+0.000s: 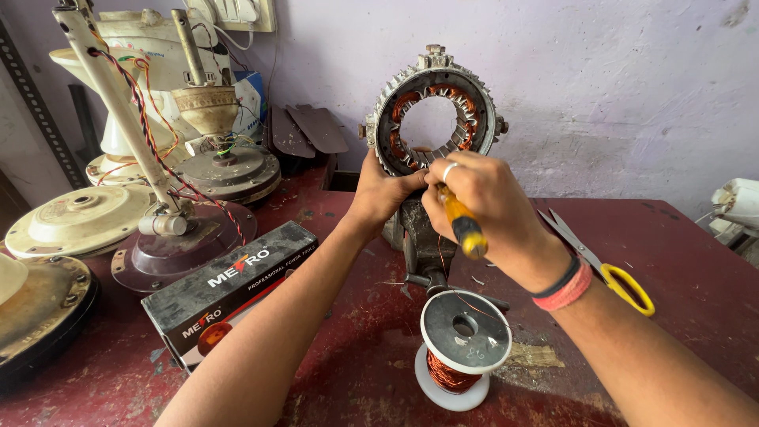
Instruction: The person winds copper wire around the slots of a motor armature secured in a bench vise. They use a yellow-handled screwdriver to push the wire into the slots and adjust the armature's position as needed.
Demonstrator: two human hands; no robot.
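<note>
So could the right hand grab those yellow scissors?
Probably yes. The scissors lie in the open on the red table, just beside the right hand, but that hand already holds a yellow-handled tool.

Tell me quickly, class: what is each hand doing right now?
Left hand: closed on the lower edge of the motor ring.
Right hand: closed around a yellow-handled tool, tip at the ring.

Soft, even daylight is filling the scene, leaving only faint shadows on the counter (680,237). Focus is staying sharp throughout, while wide-angle distortion is bending objects at the left edge.
</note>
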